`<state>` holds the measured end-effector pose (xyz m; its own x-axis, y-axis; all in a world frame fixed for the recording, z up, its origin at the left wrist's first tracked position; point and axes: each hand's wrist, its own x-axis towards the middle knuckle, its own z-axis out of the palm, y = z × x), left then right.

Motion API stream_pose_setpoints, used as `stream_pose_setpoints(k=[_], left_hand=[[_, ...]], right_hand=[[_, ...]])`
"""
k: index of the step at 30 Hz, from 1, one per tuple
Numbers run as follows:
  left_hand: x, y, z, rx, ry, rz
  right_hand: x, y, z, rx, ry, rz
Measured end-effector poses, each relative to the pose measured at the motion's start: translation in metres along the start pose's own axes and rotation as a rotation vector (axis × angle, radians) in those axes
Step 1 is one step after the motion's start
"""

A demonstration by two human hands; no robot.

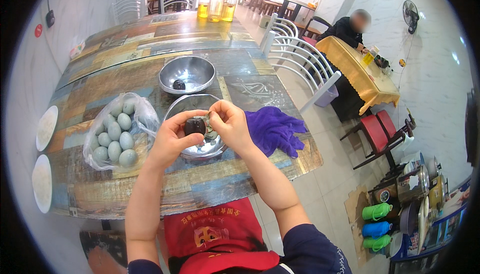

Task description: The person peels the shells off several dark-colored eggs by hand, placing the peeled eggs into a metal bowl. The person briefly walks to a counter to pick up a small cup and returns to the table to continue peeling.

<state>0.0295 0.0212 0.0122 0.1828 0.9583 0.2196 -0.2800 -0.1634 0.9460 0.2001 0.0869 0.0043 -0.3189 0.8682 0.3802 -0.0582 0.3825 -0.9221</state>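
A dark peeled egg, likely a preserved egg, sits between the fingers and thumb of my left hand. Beside it, my right hand pinches a pale bit of eggshell at the egg's right end. Both hands are over a steel bowl, where loose shell pieces lie, partly hidden by my hands. Farther back, a second steel bowl holds one dark peeled egg. To the left, a clear plastic bag holds several pale blue-green eggs.
A purple cloth lies right of the near bowl on the wood-patterned table. Two white plates are at the left edge. Glass jugs of yellow liquid stand at the far end. A person sits at another table, beyond white metal chairs.
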Motion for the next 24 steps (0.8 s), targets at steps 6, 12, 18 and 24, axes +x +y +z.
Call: stream_pose_setpoints(k=[6, 12, 18, 24], left_hand=[[0.0, 0.0, 0.004, 0.0, -0.007, 0.049], [0.001, -0.005, -0.007, -0.023, 0.005, 0.062], [0.003, 0.001, 0.0, -0.024, -0.004, 0.086], [0.001, -0.001, -0.004, 0.023, 0.018, 0.17]], right_hand=[[0.003, 0.01, -0.005, 0.042, 0.013, 0.009], [0.007, 0.006, -0.002, 0.123, 0.023, 0.037], [0.005, -0.003, -0.014, 0.01, 0.095, -0.044], [0.006, 0.0, -0.01, -0.15, 0.127, -0.106]])
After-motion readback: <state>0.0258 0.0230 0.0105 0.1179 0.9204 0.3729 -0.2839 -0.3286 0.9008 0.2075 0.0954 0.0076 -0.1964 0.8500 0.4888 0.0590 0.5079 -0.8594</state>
